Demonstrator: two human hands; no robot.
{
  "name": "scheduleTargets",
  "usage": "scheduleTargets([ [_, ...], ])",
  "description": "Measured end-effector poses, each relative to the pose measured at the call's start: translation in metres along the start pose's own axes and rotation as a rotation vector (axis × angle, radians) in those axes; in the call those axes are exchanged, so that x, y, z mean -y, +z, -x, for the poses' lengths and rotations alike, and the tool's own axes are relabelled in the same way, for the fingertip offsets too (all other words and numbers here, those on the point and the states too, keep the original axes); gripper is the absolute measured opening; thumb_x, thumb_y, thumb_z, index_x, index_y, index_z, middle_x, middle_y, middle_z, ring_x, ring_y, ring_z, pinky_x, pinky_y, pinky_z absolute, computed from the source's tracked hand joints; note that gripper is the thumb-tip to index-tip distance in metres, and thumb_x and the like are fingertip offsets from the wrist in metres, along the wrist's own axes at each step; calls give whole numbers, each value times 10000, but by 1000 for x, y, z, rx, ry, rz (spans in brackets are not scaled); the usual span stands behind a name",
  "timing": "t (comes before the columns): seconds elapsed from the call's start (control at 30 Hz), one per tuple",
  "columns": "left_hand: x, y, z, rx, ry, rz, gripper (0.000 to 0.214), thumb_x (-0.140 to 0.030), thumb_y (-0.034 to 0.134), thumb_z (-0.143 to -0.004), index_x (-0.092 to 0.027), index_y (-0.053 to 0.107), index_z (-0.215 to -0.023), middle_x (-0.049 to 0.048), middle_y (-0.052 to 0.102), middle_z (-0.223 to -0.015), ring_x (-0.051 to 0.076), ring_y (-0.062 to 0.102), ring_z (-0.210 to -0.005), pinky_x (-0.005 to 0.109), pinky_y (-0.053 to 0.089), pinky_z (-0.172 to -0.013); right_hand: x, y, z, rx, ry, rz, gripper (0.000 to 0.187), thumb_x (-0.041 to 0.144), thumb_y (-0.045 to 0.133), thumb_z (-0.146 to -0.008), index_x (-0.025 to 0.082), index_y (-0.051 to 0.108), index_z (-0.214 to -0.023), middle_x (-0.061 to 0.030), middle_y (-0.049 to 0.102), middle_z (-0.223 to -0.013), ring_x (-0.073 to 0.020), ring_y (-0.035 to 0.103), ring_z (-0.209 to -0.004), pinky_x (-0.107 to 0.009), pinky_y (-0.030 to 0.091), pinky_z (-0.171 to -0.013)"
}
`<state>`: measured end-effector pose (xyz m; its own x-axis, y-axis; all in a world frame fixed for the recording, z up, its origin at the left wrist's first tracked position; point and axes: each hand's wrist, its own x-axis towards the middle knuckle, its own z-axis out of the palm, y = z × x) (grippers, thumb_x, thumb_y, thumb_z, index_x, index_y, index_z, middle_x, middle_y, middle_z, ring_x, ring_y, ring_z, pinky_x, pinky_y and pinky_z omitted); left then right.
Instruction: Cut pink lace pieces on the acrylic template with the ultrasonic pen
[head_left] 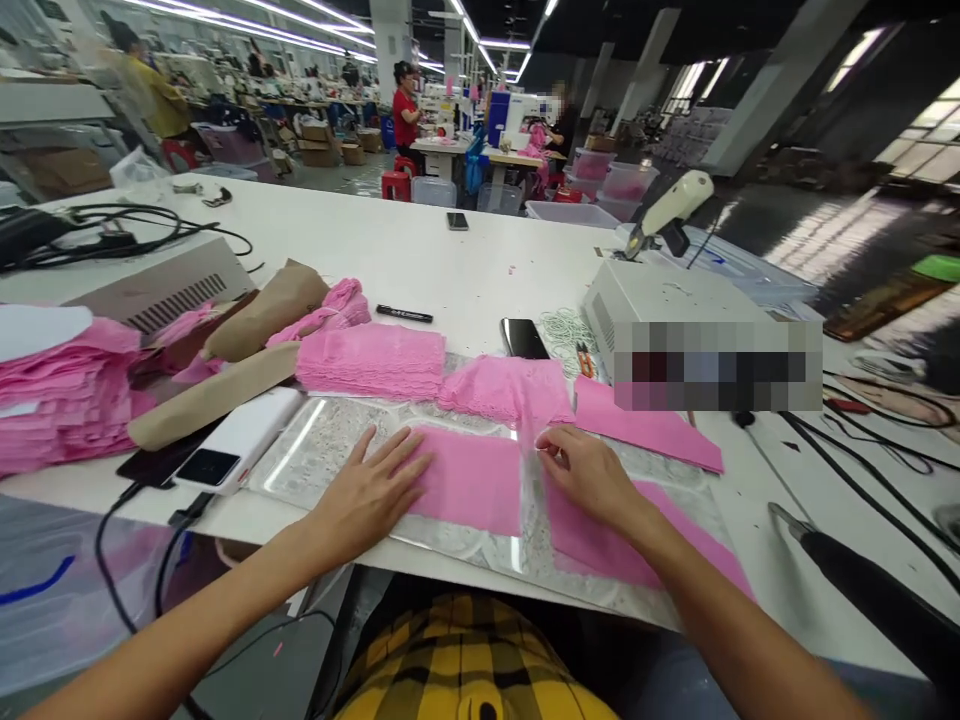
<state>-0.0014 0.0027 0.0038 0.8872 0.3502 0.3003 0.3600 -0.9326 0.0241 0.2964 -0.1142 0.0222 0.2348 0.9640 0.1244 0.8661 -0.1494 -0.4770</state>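
My left hand lies flat, fingers spread, over the left edge of a pink fabric rectangle. The rectangle rests on a glossy, clear-looking sheet. Just past the fabric's upper right corner, my right hand has thumb and index finger pinched together. A tiny pale bit shows at the fingertips, too small to name. Under my right wrist and forearm lies another pink piece. Beyond my hands are a neat stack of pink fabric pieces and a looser, rumpled pink pile. One more pink strip lies to the right.
A white power bank with cables sits left, beside a heaped pink fabric bundle. Behind the stacks are a black marker, a phone and orange-handled snips. A black-handled tool and grey box stand right.
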Motion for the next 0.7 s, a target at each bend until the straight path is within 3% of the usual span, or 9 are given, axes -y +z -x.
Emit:
scheduleTargets([
  [0.17,-43,-5,-42,54,237,234,316,-189,434,-1005,-189,630,-1251,140,564,-1402,270,480,-1354,541,266,-1176,-38,-36,55,-175,78,-77,214,359,488,-880,237,657,-830,-36,682,-818,-166,604,-689,-307,486,-643],
  [0.37,-92,14,-102,209,447,437,260,-144,454,-970,-169,676,-1102,185,555,-1394,305,467,-1358,548,277,-1162,-77,-53,129,-449,183,-12,204,411,556,-873,259,690,-855,-16,696,-799,-146,611,-619,-288,519,-594],
  [0.5,-98,21,-115,254,449,535,255,-209,457,-991,-174,692,-899,153,574,-1376,277,487,-1344,523,238,-1188,-88,-52,155,-532,142,59,148,330,572,-898,250,696,-889,-18,711,-832,-144,654,-674,-269,550,-639],
  [0.6,-95,18,-116,267,414,561,278,-301,452,-1014,-175,691,-946,131,597,-1347,225,513,-1321,469,217,-1214,-96,-49,161,-620,39,80,114,261,605,-886,237,712,-919,-28,715,-861,-151,684,-760,-258,561,-696],
  [0.7,-95,15,-119,262,436,538,305,-290,403,-1034,-174,679,-1095,103,626,-1322,192,528,-1309,416,222,-1222,-105,-45,162,-669,-19,108,142,192,608,-881,233,717,-963,-33,702,-887,-148,681,-806,-266,560,-745],
])
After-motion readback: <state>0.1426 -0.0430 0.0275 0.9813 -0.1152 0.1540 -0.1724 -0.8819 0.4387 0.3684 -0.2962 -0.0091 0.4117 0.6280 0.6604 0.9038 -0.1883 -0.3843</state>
